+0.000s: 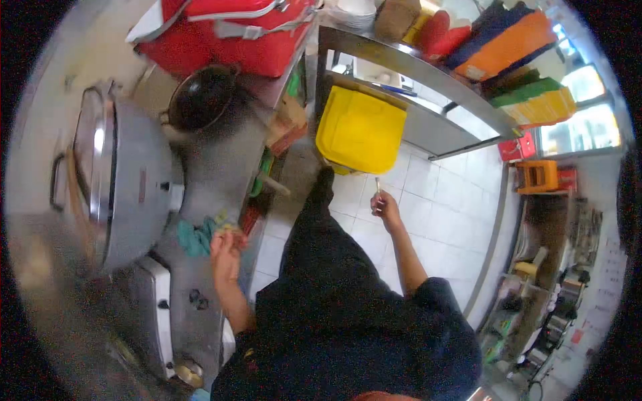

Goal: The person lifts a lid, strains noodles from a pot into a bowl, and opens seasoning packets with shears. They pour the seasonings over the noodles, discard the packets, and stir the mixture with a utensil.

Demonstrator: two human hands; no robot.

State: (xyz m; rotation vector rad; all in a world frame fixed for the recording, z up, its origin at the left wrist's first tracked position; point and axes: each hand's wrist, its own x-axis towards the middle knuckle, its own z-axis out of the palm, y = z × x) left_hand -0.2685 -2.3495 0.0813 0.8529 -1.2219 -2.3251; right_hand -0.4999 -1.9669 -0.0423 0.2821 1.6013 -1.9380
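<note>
My left hand is at the edge of the metal counter, right beside a crumpled teal cloth with a yellowish-green part. Its fingers are partly bent and blurred, and whether they grip the cloth is unclear. Over the white tiled floor, my right hand is closed around a small, thin, light-coloured object that points up from the fingers. Just beyond that hand stands a yellow bin with its lid down.
A large grey cooker and a dark pan stand on the left counter, with a red bag behind. A metal shelf frame rises beyond the bin. Orange stools are at the far right.
</note>
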